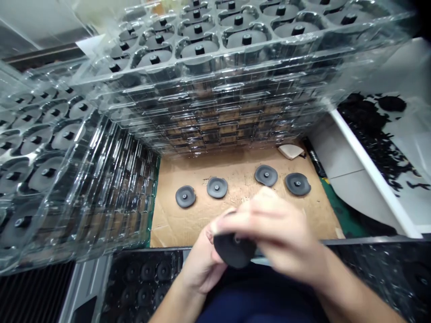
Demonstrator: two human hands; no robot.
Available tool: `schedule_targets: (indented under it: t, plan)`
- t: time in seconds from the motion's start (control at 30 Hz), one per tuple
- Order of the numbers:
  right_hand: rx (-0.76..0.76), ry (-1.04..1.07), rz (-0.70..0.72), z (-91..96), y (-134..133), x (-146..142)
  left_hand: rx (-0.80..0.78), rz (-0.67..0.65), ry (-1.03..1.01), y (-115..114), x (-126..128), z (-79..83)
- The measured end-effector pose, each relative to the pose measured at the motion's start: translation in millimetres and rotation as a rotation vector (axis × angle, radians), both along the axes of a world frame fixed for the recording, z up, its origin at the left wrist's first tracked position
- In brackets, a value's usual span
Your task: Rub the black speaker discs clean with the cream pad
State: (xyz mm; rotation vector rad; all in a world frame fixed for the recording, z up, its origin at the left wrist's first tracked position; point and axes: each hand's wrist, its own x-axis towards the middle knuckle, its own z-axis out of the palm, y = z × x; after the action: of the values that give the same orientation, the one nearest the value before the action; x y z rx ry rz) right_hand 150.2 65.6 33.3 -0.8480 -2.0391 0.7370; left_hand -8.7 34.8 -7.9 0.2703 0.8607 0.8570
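Note:
A round black disc (232, 254) with a small central hub is held up in front of my body. My left hand (204, 258) grips it at its left edge. My right hand (283, 229) is curled over its top side, fingers closed at the upper rim and somewhat blurred; whether something small sits between those fingertips is hidden. Beyond my hands, on a cardboard sheet (168, 226), lie similar discs: one on the left (185, 196), a second disc (217, 187), another disc (266, 175) and a disc on the right (298, 184), some with a notched edge.
A tall stack of clear plastic trays (215, 80) holding discs rises at the back. Another tray stack (111, 188) stands at the left. On the right, a white bin (373, 175) contains black scraps. A pale wedge-shaped piece (290, 151) lies by the back right corner.

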Motion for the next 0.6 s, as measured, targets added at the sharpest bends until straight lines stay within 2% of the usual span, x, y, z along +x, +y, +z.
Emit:
schedule_targets:
  t: [0.13,0.23,0.3,0.37,0.43,0.5,0.53,0.6]
  plan:
    - [-0.364,-0.03,-0.294,-52.9,-3.5,20.4,0.077,0.078,-0.111,-2.3,-6.9,-2.7]
    - [-0.43,-0.087,-0.302,-94.8,-20.9,22.3,0.043,0.093,-0.097,-3.7,-10.7,-5.2]
    - [-0.434,-0.111,-0.295,-105.7,-30.2,20.2,0.01,0.075,-0.071,-4.0,-10.2,-5.0]
    - [-0.437,-0.109,-0.338,-96.1,-32.4,17.8,0.0,0.066,-0.052,-4.2,-7.2,-3.2]
    - [-0.406,-0.063,-0.44,-69.1,-29.0,13.7,-0.002,0.083,-0.041,-4.4,-3.0,-0.5]
    - [-0.288,0.02,-0.542,-35.7,-25.1,5.6,-0.014,0.113,-0.028,-4.6,0.8,2.1]
    - [-0.174,0.056,-0.538,-20.7,-24.2,0.2,-0.023,0.122,-0.023,-4.4,2.1,3.2]
    - [-0.014,0.077,-0.394,0.3,-24.6,-10.5,-0.036,0.131,0.005,-3.3,3.1,4.9]
